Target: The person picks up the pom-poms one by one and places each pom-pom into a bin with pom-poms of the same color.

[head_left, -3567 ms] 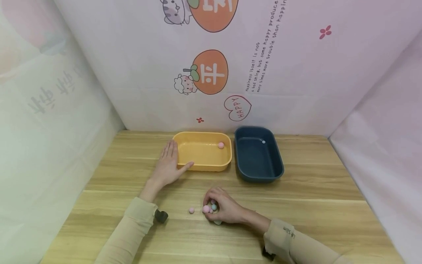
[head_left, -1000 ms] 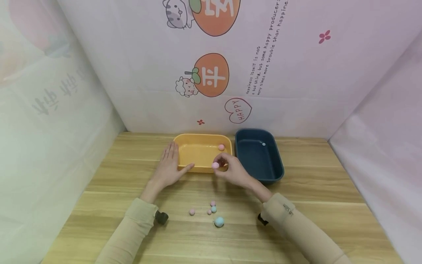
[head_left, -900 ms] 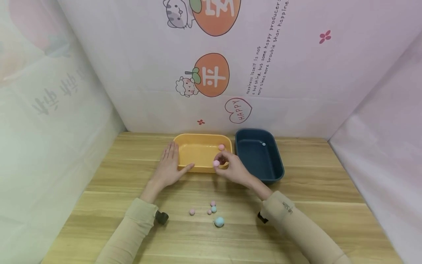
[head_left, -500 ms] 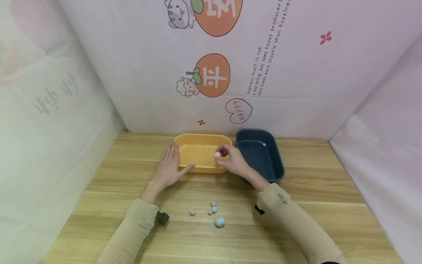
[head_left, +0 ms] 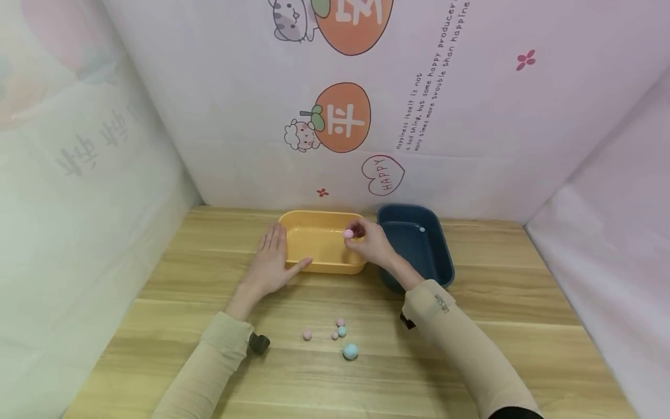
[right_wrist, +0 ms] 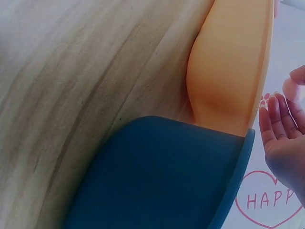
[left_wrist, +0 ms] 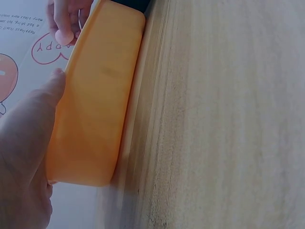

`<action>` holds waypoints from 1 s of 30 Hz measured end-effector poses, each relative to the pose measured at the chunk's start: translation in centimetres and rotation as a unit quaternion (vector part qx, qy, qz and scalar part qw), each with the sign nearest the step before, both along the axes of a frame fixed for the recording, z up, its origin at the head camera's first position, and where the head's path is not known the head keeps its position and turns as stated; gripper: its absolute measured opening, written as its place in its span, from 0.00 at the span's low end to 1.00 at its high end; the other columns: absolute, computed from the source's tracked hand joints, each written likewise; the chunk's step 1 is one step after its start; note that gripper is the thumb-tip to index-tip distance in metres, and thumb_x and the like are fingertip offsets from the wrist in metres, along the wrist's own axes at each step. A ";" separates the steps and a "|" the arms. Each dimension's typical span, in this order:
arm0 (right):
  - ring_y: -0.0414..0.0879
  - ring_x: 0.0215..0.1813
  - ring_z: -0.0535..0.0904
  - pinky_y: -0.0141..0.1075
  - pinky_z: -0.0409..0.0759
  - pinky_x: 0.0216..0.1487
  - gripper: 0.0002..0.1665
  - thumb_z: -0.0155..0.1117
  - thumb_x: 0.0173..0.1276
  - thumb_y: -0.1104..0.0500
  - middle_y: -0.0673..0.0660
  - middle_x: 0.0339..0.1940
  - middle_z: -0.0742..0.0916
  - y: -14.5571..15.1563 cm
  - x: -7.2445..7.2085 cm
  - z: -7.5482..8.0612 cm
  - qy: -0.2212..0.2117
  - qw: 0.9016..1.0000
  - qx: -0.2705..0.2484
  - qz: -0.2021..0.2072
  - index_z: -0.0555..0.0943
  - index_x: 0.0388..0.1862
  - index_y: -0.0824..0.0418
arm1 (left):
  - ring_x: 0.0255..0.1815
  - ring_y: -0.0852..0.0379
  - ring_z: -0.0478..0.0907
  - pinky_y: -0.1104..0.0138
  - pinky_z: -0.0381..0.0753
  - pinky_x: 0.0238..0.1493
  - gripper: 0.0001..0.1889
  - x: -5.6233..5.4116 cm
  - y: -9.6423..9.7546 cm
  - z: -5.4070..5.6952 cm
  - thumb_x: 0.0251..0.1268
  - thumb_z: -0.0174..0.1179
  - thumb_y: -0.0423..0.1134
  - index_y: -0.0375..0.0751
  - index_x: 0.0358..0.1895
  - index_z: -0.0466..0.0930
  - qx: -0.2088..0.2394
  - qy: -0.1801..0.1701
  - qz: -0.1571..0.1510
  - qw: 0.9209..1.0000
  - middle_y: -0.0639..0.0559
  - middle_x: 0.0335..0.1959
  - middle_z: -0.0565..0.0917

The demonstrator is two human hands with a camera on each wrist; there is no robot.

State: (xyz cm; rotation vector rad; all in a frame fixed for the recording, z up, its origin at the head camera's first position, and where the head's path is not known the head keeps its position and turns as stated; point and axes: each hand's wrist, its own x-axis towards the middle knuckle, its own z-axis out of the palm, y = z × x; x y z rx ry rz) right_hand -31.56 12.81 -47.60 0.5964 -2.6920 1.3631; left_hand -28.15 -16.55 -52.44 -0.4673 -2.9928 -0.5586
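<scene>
My right hand [head_left: 374, 244] pinches a pink ball [head_left: 348, 233] between thumb and fingertips, over the right part of the yellow bin [head_left: 324, 267]. In the left wrist view the same pink ball [left_wrist: 64, 37] shows above the bin's rim; the right wrist view also has it, in the fingers of the right hand [right_wrist: 288, 152]. My left hand [head_left: 266, 269] rests against the bin's left end, fingers straight and thumb along the front rim. Right of it stands a dark blue bin [head_left: 413, 247] holding a small pale blue ball [head_left: 422, 229]. The right hand covers the yellow bin's right inner corner.
Several small balls lie on the wooden table [head_left: 262, 384] in front of the bins: a pink ball [head_left: 307, 335] to the left, a close group with a light blue ball [head_left: 342, 331], and a larger light blue ball [head_left: 350, 351]. A printed cloth wall [head_left: 460, 180] rises behind the bins.
My right hand took the pink ball from the group on the table, carried it forward to the yellow bin, and has since moved farther over it. The left hand has stayed in place.
</scene>
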 end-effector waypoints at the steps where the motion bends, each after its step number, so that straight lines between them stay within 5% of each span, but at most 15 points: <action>1: 0.60 0.52 0.85 0.52 0.87 0.61 0.16 0.74 0.69 0.66 0.67 0.48 0.89 0.1 -0.1 -0.1 0.002 1.000 -0.002 0.000 0.83 0.52 0.69 | 0.95 0.33 0.37 0.44 0.41 0.95 0.64 0.0 0.0 0.0 0.77 0.44 0.80 0.25 0.89 0.36 -0.001 0.000 0.000 1.000 0.27 0.92 0.41; 8: 0.57 0.49 0.85 0.50 0.88 0.59 0.15 0.73 0.70 0.65 0.66 0.46 0.90 0.7 -1.3 -0.6 0.017 1.000 -0.009 0.008 0.84 0.52 0.71 | 0.95 0.32 0.38 0.44 0.40 0.95 0.64 -0.1 0.3 0.1 0.78 0.45 0.80 0.24 0.88 0.36 0.002 0.002 -0.004 1.000 0.27 0.92 0.40; 15: 0.63 0.53 0.85 0.58 0.86 0.66 0.17 0.72 0.71 0.69 0.70 0.50 0.88 0.7 -0.3 0.3 -0.008 1.000 -0.001 -0.010 0.82 0.55 0.74 | 0.95 0.33 0.34 0.45 0.38 0.95 0.64 -0.1 0.4 0.2 0.78 0.46 0.79 0.25 0.89 0.34 0.007 -0.006 -0.008 1.000 0.30 0.92 0.35; 30: 0.67 0.55 0.86 0.62 0.86 0.64 0.17 0.73 0.71 0.69 0.73 0.52 0.88 1.3 3.1 0.1 0.032 0.998 -0.013 0.047 0.81 0.56 0.73 | 0.95 0.33 0.33 0.44 0.37 0.95 0.64 0.1 0.2 0.1 0.78 0.46 0.78 0.24 0.88 0.34 0.009 -0.009 -0.003 1.000 0.29 0.92 0.35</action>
